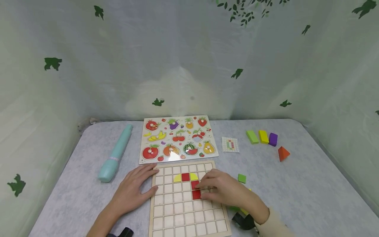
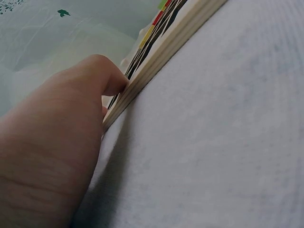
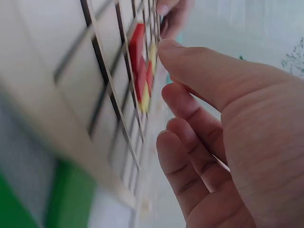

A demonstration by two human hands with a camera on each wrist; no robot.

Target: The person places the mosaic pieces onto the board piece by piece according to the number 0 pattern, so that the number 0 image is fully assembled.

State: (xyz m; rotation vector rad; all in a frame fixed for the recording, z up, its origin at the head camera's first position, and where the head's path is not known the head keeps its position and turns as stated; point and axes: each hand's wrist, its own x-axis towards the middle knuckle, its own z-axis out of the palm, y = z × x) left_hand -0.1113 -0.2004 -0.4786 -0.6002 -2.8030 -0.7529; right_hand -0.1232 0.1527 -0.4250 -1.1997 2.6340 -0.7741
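A wooden grid board [image 1: 178, 219] lies on the table. In its upper part sit a red square [image 1: 185, 177] between two yellow rounded pieces, one on the left [image 1: 177, 178] and one on the right [image 1: 193, 176]. Below the right yellow piece are two more red squares, an upper [image 1: 194, 184] and a lower one [image 1: 196, 195]. My left hand [image 1: 134, 187] rests with thumb and fingertips on the board's left edge. My right hand [image 1: 222, 187] is over the board beside the red squares, fingers slightly bent. In the right wrist view its thumb and fingertips stand apart with nothing between them.
A fruit puzzle board [image 1: 163, 149] lies behind the grid, with a small pattern card [image 1: 230, 144] beside it. Green [image 1: 252, 137], yellow [image 1: 263, 136], purple [image 1: 273, 139] and orange-red [image 1: 283, 153] blocks lie far right. A green square [image 1: 241, 178] is near my right forearm; a turquoise object [image 1: 115, 156] lies left.
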